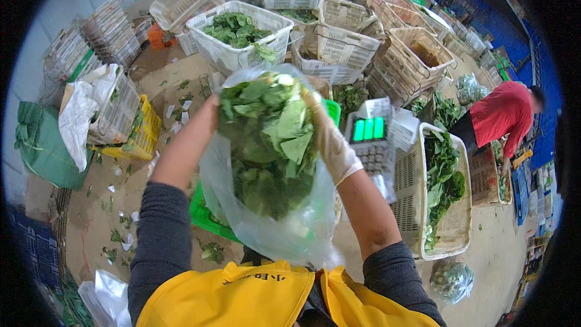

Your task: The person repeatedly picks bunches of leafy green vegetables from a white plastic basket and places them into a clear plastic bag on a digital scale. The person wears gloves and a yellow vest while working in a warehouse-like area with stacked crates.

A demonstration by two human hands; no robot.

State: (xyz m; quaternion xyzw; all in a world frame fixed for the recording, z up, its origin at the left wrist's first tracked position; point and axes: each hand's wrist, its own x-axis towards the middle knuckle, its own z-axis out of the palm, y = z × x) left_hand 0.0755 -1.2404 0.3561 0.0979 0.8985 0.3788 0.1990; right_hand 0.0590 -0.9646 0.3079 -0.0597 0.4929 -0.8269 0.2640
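Observation:
A clear plastic bag (277,231) packed with leafy greens (268,136) hangs before my chest, its mouth at the far side. My left hand (212,111) grips the bag's left edge; its fingers are blurred and partly hidden by the bag. On the opposite side, my right hand (329,138), in a thin pale glove, holds the bag and greens near the top. Below the bag, a bright green plastic basket (199,209) shows partly. Just right of my right hand stands a digital scale (370,150) with a lit green display and a keypad.
A white crate of greens (272,38) stands ahead, beside stacked crates (347,41). To the right is a tilted crate with leaves (408,190); a bagged bundle (451,281) lies nearby. A person in red (499,113) bends over another crate. Leaf scraps litter the floor (159,86).

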